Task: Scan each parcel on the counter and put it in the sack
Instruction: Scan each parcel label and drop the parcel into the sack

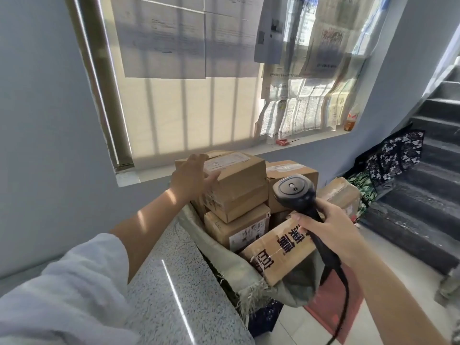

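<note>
Across the lower left, a speckled grey stone counter [169, 282]. Hard against its end, a grey-green woven sack with a frayed rim [224, 255], heaped with boxes. Topmost on the heap, a brown cardboard parcel with a white label [239, 185], sitting tilted. Just right of it, a black corded handheld scanner [293, 190], handle wrapped by the right hand [333, 230]. Flat against the parcel's near side, the left hand [191, 178], fingers spread, pinching nothing. Best now: steady that box, seat it level, mind the teetering stack, keep the cord off the rim.

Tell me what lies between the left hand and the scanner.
The top box, touched by the left hand, fills the stretch to the scanner; the head view shows it.
</note>
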